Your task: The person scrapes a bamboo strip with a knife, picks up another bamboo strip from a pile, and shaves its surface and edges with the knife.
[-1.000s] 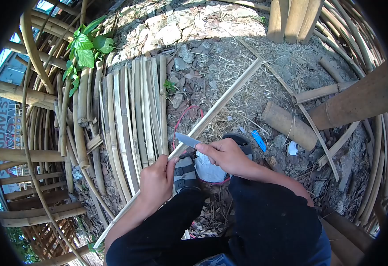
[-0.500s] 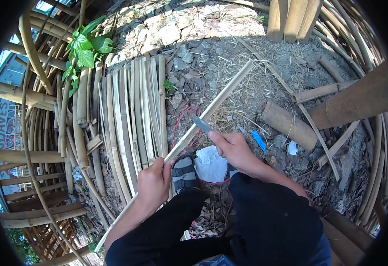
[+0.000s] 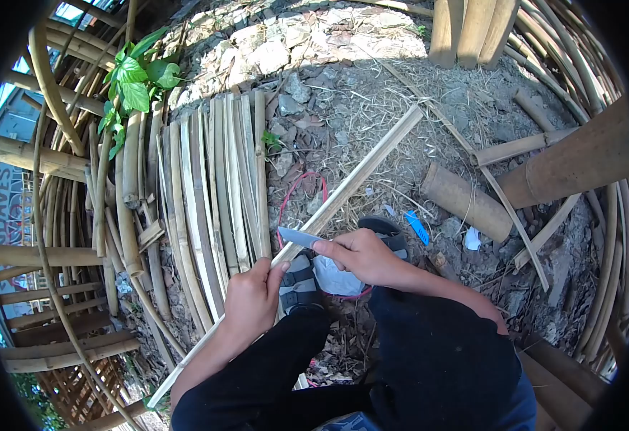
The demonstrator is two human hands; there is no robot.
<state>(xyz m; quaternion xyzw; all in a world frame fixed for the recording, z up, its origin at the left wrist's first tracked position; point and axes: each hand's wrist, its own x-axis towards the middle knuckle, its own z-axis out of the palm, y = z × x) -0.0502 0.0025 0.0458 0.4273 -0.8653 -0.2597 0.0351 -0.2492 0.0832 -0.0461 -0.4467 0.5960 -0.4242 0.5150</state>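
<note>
Left hand (image 3: 248, 296) has its fingers closed around the strip (image 3: 372, 160), thumb up on top, just nearer than where the knife (image 3: 299, 237) sits. Right hand (image 3: 363, 257) is gripping the knife, its handle mostly hidden in the fist, thumb by the base of the blade. Blade lies across the strip with the tip poking past its left edge; can't really tell how hard the edge is pressed in.

The strip runs diagonally from near left, alongside the left forearm, to a far end over the straw-covered ground (image 3: 390, 90). That far side is where the most room is. Left is tighter: the row of strips (image 3: 214, 194) has its right edge close to the left hand. Over on the right, the tube (image 3: 467, 201) and blue cutter (image 3: 417, 227) lie apart from the right hand, with a thick pole (image 3: 573, 154) farther right.
</note>
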